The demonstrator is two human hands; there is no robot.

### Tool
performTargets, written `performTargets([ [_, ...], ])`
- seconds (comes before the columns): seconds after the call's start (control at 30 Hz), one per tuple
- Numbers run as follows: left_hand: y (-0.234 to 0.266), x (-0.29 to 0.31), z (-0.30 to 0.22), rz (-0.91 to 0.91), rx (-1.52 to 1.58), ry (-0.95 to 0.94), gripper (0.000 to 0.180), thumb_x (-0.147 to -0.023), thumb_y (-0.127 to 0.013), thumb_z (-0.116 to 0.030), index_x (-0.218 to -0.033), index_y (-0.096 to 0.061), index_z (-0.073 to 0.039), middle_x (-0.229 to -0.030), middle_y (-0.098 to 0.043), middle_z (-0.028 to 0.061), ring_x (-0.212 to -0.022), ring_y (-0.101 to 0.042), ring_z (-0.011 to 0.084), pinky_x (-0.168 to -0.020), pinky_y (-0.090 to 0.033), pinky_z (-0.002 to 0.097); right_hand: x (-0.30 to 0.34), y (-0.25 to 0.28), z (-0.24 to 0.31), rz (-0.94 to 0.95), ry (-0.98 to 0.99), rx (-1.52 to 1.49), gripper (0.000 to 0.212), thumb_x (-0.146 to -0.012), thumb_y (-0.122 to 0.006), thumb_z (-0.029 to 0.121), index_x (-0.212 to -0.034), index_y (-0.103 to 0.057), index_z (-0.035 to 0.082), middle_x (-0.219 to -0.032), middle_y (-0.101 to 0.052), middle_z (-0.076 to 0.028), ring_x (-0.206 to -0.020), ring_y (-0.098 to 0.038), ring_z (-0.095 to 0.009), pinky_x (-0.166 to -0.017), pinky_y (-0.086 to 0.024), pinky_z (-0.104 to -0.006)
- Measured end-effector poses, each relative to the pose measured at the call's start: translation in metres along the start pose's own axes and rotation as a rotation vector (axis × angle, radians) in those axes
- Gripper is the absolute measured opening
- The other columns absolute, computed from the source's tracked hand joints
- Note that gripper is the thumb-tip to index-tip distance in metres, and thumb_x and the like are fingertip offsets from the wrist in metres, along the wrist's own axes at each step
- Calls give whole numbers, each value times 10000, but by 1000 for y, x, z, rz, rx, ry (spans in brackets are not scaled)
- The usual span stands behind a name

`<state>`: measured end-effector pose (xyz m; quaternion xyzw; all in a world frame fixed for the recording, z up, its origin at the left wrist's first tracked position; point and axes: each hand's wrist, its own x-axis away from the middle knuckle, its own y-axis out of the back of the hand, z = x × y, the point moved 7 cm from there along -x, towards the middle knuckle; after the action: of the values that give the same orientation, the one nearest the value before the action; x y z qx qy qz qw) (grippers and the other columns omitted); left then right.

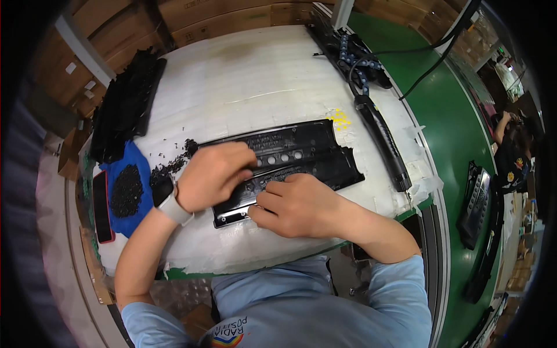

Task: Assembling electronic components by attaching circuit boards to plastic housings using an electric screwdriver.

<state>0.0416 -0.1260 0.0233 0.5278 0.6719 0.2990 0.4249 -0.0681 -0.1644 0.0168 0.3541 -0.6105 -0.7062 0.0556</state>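
Your blue shirt (pixel 272 296) is nearest. Leftward, a phone (pixel 102 207) flanks a blue cloth (pixel 136 155); your left hand (pixel 217 174) curls over the black panel (pixel 304 165) on the table (pixel 232 75), your right hand (pixel 299 206) over its near edge; what either grip holds, you cannot tell; a screwdriver (pixel 380 142) lies right.

In front of me spreads a tabletop (pixel 232 72) covered in white sheeting, green showing along its near edge, and beyond it I see stacked cardboard boxes (pixel 223 14) between pale metal posts (pixel 86 52). To my right runs a long green surface (pixel 432 87) with a metal edge; at my far left hangs dark, purplish folded cloth (pixel 29 191).
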Motion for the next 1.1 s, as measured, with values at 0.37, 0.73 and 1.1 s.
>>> performTargets([
  [0.37,-12,8,-17,-153,-79,-174,285,-737,-696,-74,-1005,-614,-24,-792,-549,100,-725,-539,291,-629,-459,385,19,21,-72,-11,-642,-144,529,-668,-780,202,-1130,-588,32,-1162,-530,-228,-1098,-522,-390,-948,-405,-465],
  [0.73,69,57,53,-645,155,315,155,-862,-593,-112,-967,-649,-12,-868,-683,75,-772,-626,153,-696,-470,260,13,42,-87,-216,-554,194,550,-491,-846,114,-1015,-677,130,-1105,-560,-84,-1038,-537,-286,-880,-433,-387],
  [1.1,28,43,42,-129,135,368,189,-802,-647,-134,-925,-604,3,-822,-622,143,-614,-573,262,-600,-455,350,39,12,-112,69,-672,-416,394,-585,-845,181,-956,-729,115,-1189,-565,-129,-1116,-538,-315,-944,-445,-382],
])
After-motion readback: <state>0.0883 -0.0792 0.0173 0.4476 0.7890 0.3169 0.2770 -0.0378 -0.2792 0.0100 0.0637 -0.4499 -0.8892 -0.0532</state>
